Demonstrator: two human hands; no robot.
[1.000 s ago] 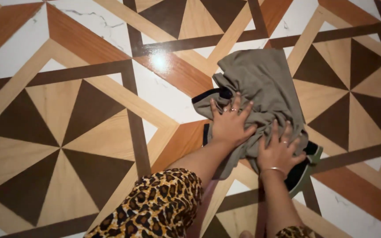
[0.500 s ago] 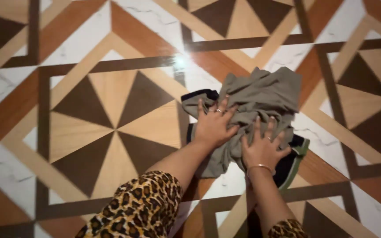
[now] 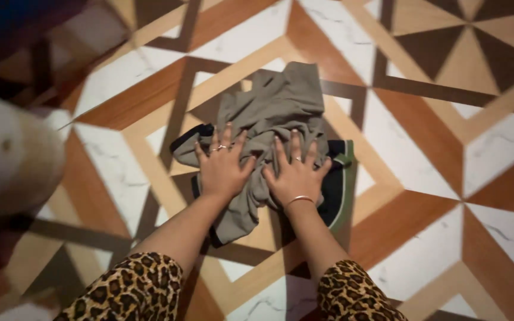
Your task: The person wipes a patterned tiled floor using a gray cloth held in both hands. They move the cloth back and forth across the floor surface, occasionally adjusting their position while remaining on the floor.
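Both hands, left hand [image 3: 222,168] and right hand [image 3: 294,176], press flat with fingers spread on a crumpled grey cloth [image 3: 272,119], mid-wipe across the patterned floor [image 3: 423,160], gripping nothing.

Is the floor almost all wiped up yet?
Done: the patterned floor right of the cloth looks shiny, though I cannot tell wiped tiles from unwiped ones. In hand: the left hand and right hand press flat on the bunched grey cloth. Left: much floor lies all around it, so how much remains cannot be judged.
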